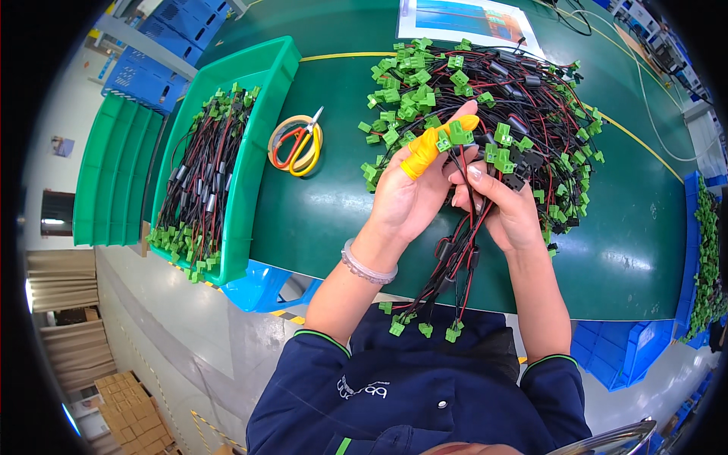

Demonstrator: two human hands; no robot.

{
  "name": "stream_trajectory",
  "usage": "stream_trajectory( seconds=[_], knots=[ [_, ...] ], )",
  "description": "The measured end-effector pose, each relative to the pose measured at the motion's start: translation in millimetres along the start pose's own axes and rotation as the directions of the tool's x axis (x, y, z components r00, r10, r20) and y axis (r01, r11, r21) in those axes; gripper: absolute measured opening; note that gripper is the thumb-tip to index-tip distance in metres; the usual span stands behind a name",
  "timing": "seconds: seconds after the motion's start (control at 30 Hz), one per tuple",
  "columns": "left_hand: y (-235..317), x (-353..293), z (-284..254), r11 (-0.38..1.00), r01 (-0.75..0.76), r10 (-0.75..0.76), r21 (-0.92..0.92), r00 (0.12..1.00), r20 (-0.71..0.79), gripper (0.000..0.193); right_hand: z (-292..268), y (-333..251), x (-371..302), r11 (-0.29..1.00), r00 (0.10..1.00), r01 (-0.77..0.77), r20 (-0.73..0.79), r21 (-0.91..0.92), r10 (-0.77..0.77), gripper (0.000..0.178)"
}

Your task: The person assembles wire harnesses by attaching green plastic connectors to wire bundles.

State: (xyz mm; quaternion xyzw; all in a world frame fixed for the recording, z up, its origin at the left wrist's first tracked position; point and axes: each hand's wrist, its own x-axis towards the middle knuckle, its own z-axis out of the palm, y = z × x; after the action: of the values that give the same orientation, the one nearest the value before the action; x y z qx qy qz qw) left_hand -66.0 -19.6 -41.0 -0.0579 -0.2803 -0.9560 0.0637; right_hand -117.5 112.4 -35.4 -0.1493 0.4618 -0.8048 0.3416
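Note:
My left hand (pixel 409 189), with yellow covering on a digit, is closed at the green terminal connector (pixel 460 135) of a red-and-black cable. Close beside it, my right hand (pixel 509 212) grips a bundle of cables (pixel 449 254) just below their upper green connectors (pixel 499 158). The bundle hangs down toward my lap, its lower green connectors (pixel 425 330) dangling past the table edge. Fingers partly hide where the wires are pinched. Behind both hands lies a large heap of similar cables (pixel 546 98) with green connectors and black cylinders.
On the left, a green tray (pixel 283 72) holds more cables. Scissors (pixel 309 140) lie over a tape roll (pixel 274 144) on the green table (pixel 334 220). A printed sheet (pixel 425 26) lies behind the heap. Blue bins (pixel 618 353) stand at right, below table level.

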Motion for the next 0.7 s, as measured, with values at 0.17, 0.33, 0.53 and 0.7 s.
stream_trajectory(
  seconds=[0.17, 0.33, 0.53, 0.7],
  knots=[
    [-4.2, 1.9, -1.3, 0.931, -0.17, 0.191, 0.322, 0.981, -0.034, 0.046, 2.0, -0.2, -1.7, 0.985, 0.997, 0.069, -0.008, -0.156, -0.071, 0.011],
    [-1.8, 0.5, -0.2, 0.96, -0.098, 0.122, 0.261, 0.989, -0.079, 0.043, 8.9, 2.8, -4.1, 0.955, 0.98, 0.148, -0.09, -0.255, -0.176, 0.011],
    [-4.4, 0.3, 0.7, 0.952, -0.069, 0.11, 0.3, 0.986, -0.122, 0.039, 10.5, 1.4, -2.6, 0.974, 0.983, 0.112, -0.123, -0.195, -0.137, 0.012],
    [-4.7, -0.6, -0.1, 0.904, -0.124, 0.197, 0.409, 0.97, -0.142, 0.034, 10.4, 6.4, -1.8, 0.987, 0.99, 0.084, -0.101, -0.134, -0.098, 0.013]
  ],
)
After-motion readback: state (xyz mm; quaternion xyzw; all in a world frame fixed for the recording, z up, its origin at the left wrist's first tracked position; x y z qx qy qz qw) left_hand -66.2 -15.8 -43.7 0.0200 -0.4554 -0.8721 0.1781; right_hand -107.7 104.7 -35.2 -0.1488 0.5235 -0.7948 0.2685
